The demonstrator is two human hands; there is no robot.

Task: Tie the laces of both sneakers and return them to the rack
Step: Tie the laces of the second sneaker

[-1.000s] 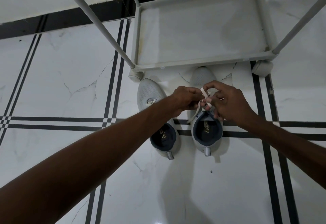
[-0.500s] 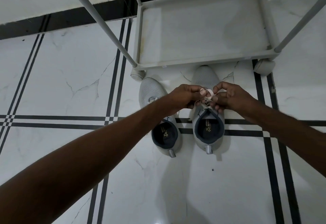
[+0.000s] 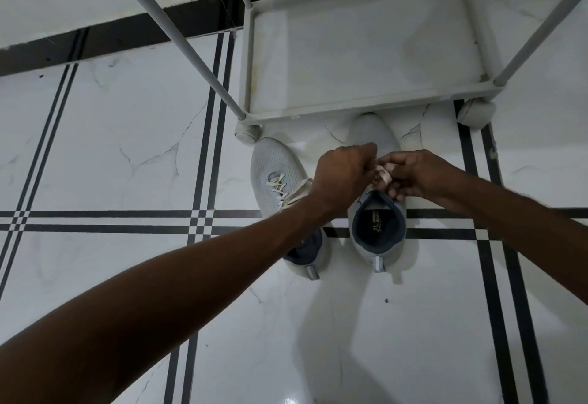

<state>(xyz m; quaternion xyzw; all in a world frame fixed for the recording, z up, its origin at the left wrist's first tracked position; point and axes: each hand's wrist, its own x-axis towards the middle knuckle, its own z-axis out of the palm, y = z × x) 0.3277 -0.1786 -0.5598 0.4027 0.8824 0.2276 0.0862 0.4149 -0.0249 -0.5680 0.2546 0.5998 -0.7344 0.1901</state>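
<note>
Two light grey sneakers stand side by side on the floor, toes toward the rack. Over the right sneaker, my left hand and my right hand meet above its tongue, both pinching its pale lace, which loops between the fingers. The left sneaker shows white laces lying across its top; my left forearm covers part of its heel opening. The white shoe rack stands just beyond the toes, its bottom shelf bare.
The floor is glossy white marble tile with black stripe lines. Slanted rack posts rise at left and right. Rack feet rest near the toes. A dark skirting band runs along the wall.
Both hands have drawn closer together over the right sneaker, and the lace loop between them has become shorter and tighter. The sneakers have not moved.
</note>
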